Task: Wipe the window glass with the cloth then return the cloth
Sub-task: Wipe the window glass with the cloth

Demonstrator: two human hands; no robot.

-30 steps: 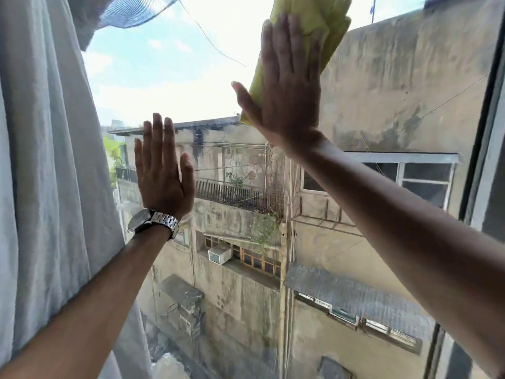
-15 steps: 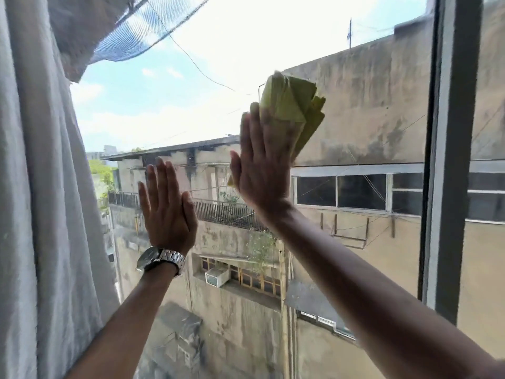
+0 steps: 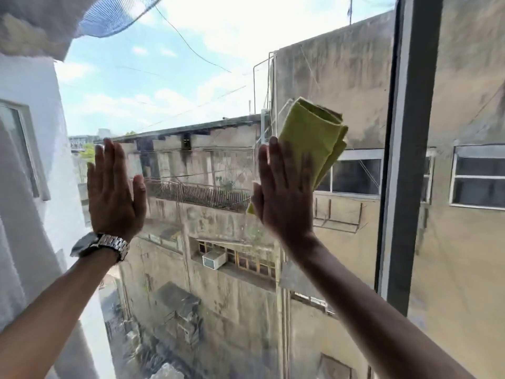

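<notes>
One cloth (image 3: 314, 138) is pressed to the window glass (image 3: 191, 77) by the right hand (image 3: 284, 198), fingers straight. The left hand (image 3: 113, 198) is flattened likewise.

On my feed: yellow-green cloth (image 3: 314, 138), silver watch (image 3: 109, 246), dark grey window frame (image 3: 412, 160) (and a pale white curtain (image 3: 16, 242)).

Most of the cloth (image 3: 314, 132) is hidden behind the right hand (image 3: 284, 198); only its upper folds and a small corner by the thumb show. Both palms face away (the left hand (image 3: 113, 198) too), so their contact with the glass (image 3: 191, 91) cannot be seen. The right fingers (image 3: 276, 160) are blurred. The lower edge cuts off the left forearm (image 3: 54, 310) and the right forearm (image 3: 369, 318). The curtain (image 3: 24, 242) is blurred.
</notes>
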